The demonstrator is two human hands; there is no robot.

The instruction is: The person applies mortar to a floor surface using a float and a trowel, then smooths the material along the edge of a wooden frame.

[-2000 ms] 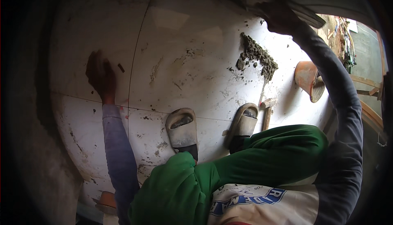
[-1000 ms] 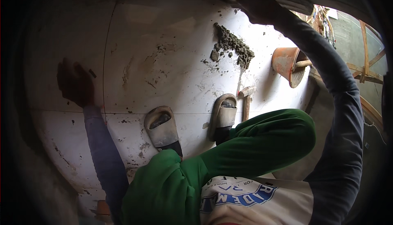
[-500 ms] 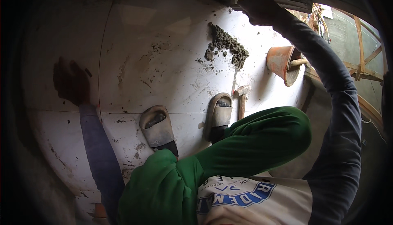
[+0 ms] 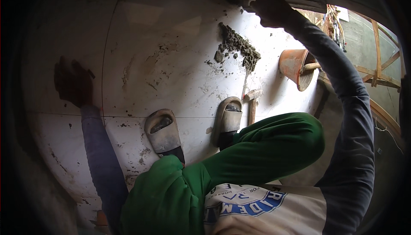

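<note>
My right hand (image 4: pixel 270 11) grips a long, flat greyish tool (image 4: pixel 309 2), probably a float, held along the dark wall base at the top of the view. Below it lies a crumbly heap of grey mortar (image 4: pixel 237 44) on white floor tiles (image 4: pixel 145 76). My left hand (image 4: pixel 73 83) rests on the tiles at the left, fingers loosely spread, beside a small dark fragment (image 4: pixel 90 73); I see nothing held in it. A hammer (image 4: pixel 252 100) with a wooden handle lies beside my right sandal (image 4: pixel 227 119). My left sandal (image 4: pixel 165 134) is nearer my left arm.
An orange bucket (image 4: pixel 291 66) lies tipped at the right, a wooden handle sticking from it. Beyond the floor's right edge are timber braces (image 4: pixel 376 51), cords and a grey concrete surface (image 4: pixel 355 38). A dark wall (image 4: pixel 23 158) borders the left side.
Since two seconds ago my view has shifted, so the floor and objects appear further left. Both hands stay in much the same places, the right still on the flat tool.
</note>
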